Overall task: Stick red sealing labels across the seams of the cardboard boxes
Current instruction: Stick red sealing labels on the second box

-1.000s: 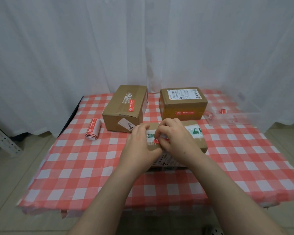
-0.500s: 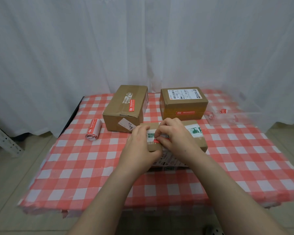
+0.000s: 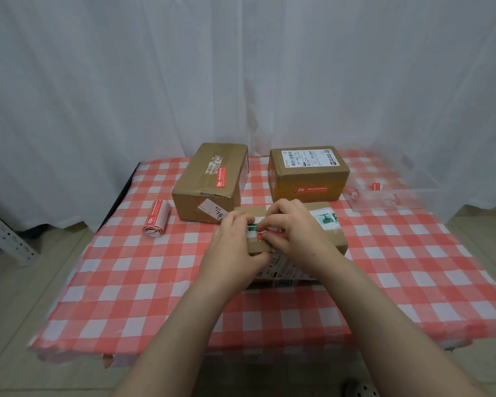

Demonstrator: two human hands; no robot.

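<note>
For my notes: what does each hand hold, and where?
Left hand grips the box at its left end; right hand pinches the red label on its top.

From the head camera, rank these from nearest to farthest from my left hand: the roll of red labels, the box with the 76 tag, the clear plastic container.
1. The box with the 76 tag, just beyond the left hand.
2. The roll of red labels, farther out to the left.
3. The clear plastic container, across the table at the far right.
</note>
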